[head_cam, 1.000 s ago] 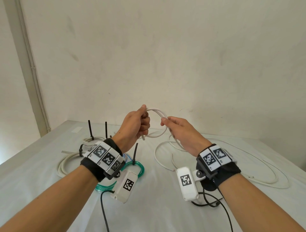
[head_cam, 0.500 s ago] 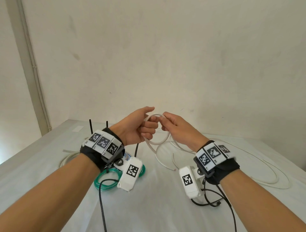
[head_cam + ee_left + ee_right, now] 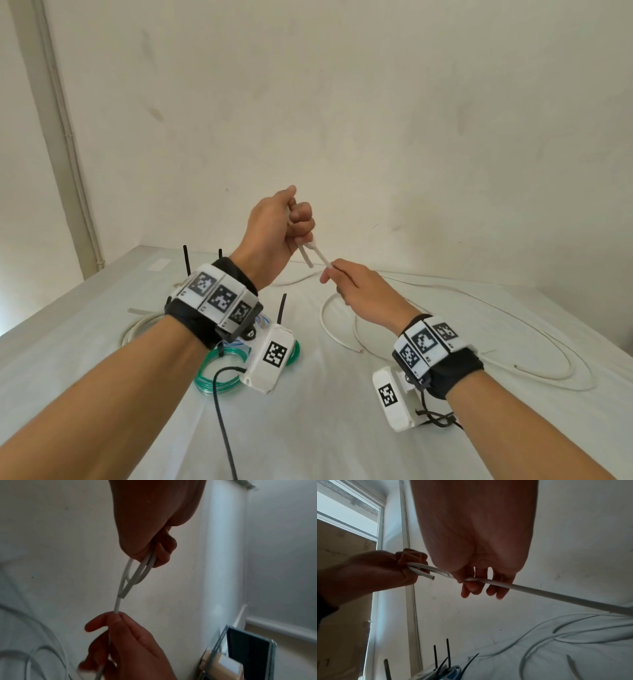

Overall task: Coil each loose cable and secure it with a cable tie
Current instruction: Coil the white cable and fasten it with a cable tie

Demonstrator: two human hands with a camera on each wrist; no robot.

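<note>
A white cable [image 3: 320, 256] is held in the air between both hands. My left hand [image 3: 279, 224] is fisted round a small loop of it, with the cut end [image 3: 308, 263] sticking out below the fist. My right hand [image 3: 352, 284] pinches the cable [image 3: 118, 604] just below the left, between thumb and fingers. From the right hand the cable [image 3: 556, 592] runs down to loose loops [image 3: 513, 373] on the white table [image 3: 325, 428]. In the right wrist view the loop and cut end [image 3: 430, 576] show at the left fist [image 3: 390, 572].
At the left of the table lie a green coiled tube [image 3: 215, 377] and a white coiled cable [image 3: 137, 330], each with a black tie [image 3: 282, 308] standing up. More black ties [image 3: 447, 654] show in the right wrist view. The wall stands close behind the table.
The hands came together, then parted. My left hand has risen and closed into a fist round the loop, while my right hand slid down along the cable and drew it taut.
</note>
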